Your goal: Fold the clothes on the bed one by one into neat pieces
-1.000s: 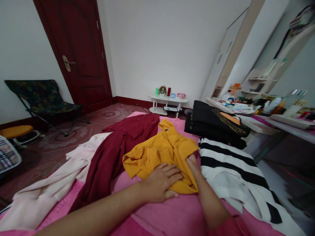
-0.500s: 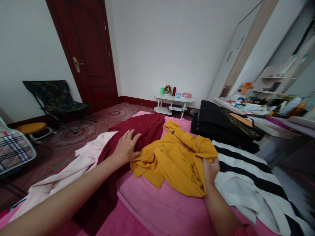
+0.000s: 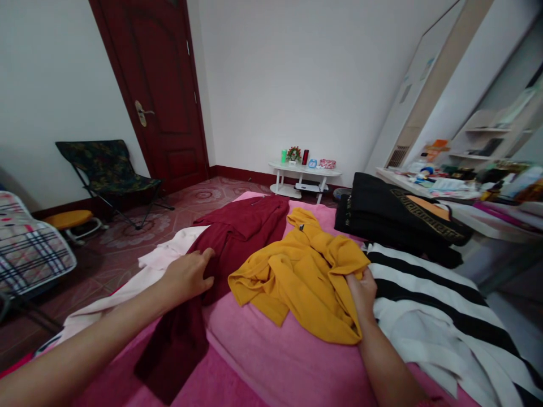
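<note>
A crumpled mustard-yellow long-sleeved top [image 3: 301,265] lies on the pink bedding. At its right side my right hand [image 3: 363,288] grips the edge, fingers partly hidden by the cloth. My left hand [image 3: 193,274] is at the maroon garment [image 3: 241,232], thumb and fingers apart, left of the yellow top and not touching it. One maroon sleeve hangs toward me below that hand. Beneath and left of the maroon garment lies a pale pink garment [image 3: 165,251].
A black-and-white striped garment [image 3: 424,282] and folded black clothes [image 3: 382,209] lie to the right, beside a cluttered desk [image 3: 479,217]. Pink bedding [image 3: 288,362] spreads under the clothes. Beyond are a small white table [image 3: 297,169] and a camouflage folding chair [image 3: 114,169].
My left hand has moved left and toward me, away from the yellow top's edge. My right hand keeps its grip on the yellow top. The view has shifted slightly.
</note>
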Motion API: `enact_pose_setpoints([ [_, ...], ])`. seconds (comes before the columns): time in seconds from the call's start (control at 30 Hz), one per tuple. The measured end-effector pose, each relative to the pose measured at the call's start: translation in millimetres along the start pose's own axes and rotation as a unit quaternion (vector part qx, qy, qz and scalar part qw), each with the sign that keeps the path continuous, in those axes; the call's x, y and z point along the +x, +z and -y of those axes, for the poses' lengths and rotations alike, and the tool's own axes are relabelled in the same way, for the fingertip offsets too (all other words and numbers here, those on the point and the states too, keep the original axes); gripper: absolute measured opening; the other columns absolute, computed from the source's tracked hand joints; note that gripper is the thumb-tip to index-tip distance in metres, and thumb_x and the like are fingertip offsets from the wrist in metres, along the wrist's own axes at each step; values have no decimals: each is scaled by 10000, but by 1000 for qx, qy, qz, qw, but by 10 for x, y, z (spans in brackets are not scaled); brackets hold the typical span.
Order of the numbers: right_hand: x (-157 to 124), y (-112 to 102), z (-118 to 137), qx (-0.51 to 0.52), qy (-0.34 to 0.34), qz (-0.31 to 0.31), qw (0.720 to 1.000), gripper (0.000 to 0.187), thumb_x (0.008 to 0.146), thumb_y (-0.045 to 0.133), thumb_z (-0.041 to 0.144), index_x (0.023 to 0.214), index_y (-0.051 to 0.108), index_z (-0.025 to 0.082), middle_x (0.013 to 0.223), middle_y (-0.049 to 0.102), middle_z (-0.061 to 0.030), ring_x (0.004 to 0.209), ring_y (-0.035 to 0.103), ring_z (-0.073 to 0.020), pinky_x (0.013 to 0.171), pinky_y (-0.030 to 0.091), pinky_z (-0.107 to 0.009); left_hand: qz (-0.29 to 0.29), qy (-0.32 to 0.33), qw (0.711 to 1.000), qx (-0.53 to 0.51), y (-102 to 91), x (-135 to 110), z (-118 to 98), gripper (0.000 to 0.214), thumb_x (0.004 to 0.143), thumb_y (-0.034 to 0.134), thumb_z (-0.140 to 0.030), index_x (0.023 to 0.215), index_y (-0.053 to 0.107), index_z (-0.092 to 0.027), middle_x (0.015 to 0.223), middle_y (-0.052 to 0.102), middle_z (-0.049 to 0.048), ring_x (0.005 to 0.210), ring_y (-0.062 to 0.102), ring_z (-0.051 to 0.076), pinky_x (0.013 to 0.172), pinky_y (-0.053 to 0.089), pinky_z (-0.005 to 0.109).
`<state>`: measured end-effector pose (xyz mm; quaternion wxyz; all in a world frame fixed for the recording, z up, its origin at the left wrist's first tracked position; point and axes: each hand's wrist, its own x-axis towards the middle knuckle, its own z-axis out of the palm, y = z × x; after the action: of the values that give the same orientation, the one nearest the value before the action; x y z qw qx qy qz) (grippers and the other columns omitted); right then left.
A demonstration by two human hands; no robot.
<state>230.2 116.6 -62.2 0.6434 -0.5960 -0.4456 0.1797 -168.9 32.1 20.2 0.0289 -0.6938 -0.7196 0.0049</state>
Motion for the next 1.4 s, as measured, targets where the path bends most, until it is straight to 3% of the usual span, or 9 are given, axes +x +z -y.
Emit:
enact_pose_setpoints([
  [0.23,-5,7,33,-3,35,8,999,514,592,650,424,1028,651,153,966,694,-81,935,618,-266,839,480,-353,-26,13,1000,4,-560,445,311,126,676,568,-279,760,632,-210,748,663,46,739,642,245,635,442,288],
  [0.43,-26,6,73,-8,35,17,999,517,591,649,413,1034,649,146,920,702,-71,849,631,-247,753,493,-321,-315,-75,944,-68,-1277,1033,839,225,734,537,-257,899,642,-146,807,660,35,762,619,182,743,459,257],
  [0.5,-21,5,82,-17,35,19,999,509,584,646,416,1017,653,149,903,702,-68,836,628,-246,738,489,-318,-372,-117,917,-85,-1239,1203,906,286,783,470,-225,995,629,-120,884,668,64,822,623,187,819,460,282],
  [0.6,-10,9,74,-20,37,25,999,497,578,643,435,988,650,154,880,695,-65,820,619,-245,721,481,-319,-302,-127,939,-99,-905,1406,801,382,785,476,-202,1132,598,-100,1043,660,119,993,598,239,914,442,330],
  [0.87,-4,47,-4,-29,-13,60,998,429,647,614,455,970,622,173,909,668,-63,862,598,-229,804,464,-337,-109,156,977,-98,-51,1317,-192,708,708,630,-613,1328,489,-304,1431,388,94,1268,392,323,998,375,447],
  [1.0,6,44,-31,-34,-11,63,997,431,639,620,459,970,613,183,944,669,-72,895,601,-234,828,461,-342,-84,186,977,-68,68,1236,-427,484,640,755,-443,1071,641,-255,1191,554,120,1063,537,316,847,448,402],
  [1.2,4,30,-18,-51,3,68,996,459,625,609,482,960,605,168,927,667,-89,876,603,-249,809,463,-353,-117,155,975,-107,-269,1575,-140,159,779,605,-346,839,610,-198,836,633,37,776,597,183,717,446,267],
  [1.3,8,32,-25,-64,3,73,995,473,632,611,486,982,609,168,955,668,-93,882,605,-254,817,463,-361,-194,16,966,-169,-427,1776,218,255,822,518,-405,883,585,-167,812,647,48,739,600,173,651,441,243],
  [1.4,18,38,-55,-66,4,79,995,490,640,611,478,1020,609,169,996,666,-95,897,606,-253,834,461,-367,-215,-169,936,-223,-282,1799,505,289,789,535,-430,897,602,-170,846,682,62,757,630,182,633,445,233],
])
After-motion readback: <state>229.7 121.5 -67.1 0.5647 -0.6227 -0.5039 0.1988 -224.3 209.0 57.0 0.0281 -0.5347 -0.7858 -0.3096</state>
